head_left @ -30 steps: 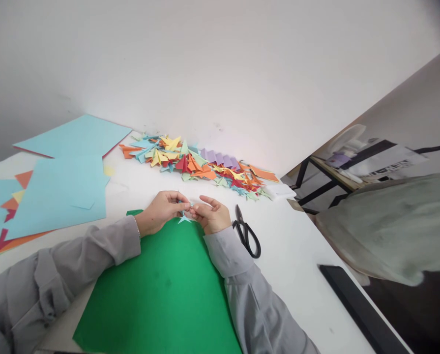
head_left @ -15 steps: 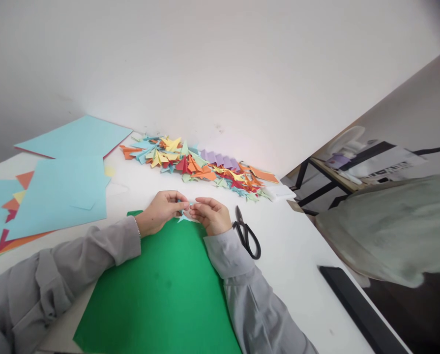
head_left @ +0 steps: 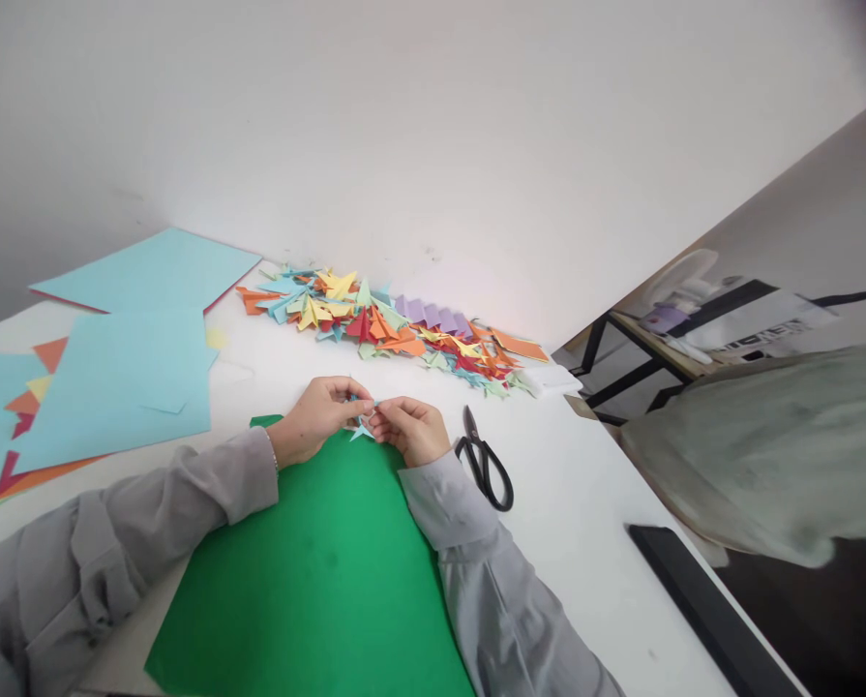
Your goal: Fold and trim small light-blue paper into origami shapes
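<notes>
Between my fingertips is a small light-blue folded paper piece, its pointed tips showing below the fingers. My left hand is closed in a pinch on its left side. From the other side my right hand pinches toward it, thumb and fingers together at its edge. Both hands are over the far end of a green sheet. Black-handled scissors lie on the table to the right of my right hand, blades pointing away. The fingers hide most of the folded piece.
Along the wall lies a heap of small colourful folded paper shapes, with a row of purple ones. Light-blue sheets and coloured scraps cover the left side. A black bar lies near the right table edge, beyond which is greenish cloth.
My right hand has shifted slightly left and down, its fingers closing in on the light-blue folded paper. My left hand stays almost where it was.
</notes>
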`<control>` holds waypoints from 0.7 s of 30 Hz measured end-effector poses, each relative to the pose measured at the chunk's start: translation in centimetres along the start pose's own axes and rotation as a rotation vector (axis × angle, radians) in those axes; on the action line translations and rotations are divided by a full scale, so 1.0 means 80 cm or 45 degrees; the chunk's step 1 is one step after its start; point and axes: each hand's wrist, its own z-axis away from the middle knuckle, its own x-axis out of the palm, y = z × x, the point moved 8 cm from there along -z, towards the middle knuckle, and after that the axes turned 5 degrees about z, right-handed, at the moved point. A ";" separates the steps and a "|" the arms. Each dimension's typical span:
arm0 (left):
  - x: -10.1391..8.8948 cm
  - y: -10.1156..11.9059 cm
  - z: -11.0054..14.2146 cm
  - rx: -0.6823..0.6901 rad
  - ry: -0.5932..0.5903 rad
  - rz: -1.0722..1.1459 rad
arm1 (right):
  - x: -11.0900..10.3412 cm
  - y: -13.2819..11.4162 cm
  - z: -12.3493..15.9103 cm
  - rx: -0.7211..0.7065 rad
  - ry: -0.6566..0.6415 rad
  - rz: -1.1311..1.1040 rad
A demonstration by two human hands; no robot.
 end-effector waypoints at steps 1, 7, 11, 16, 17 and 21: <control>0.000 0.000 0.000 0.013 -0.013 -0.011 | 0.000 0.001 0.000 -0.003 -0.002 0.001; 0.002 0.003 0.000 0.121 -0.068 -0.174 | -0.003 0.002 -0.002 -0.048 0.039 -0.058; 0.001 0.016 0.000 0.270 -0.040 -0.399 | -0.002 0.001 -0.001 -0.039 0.053 -0.041; -0.001 0.025 -0.001 0.353 0.011 -0.470 | 0.001 -0.015 0.007 -0.145 0.097 0.086; -0.002 0.026 0.000 0.367 0.016 -0.472 | 0.002 -0.018 0.008 -0.171 0.109 0.109; 0.000 0.031 0.002 0.423 0.007 -0.500 | 0.001 -0.030 0.015 -0.289 0.197 0.230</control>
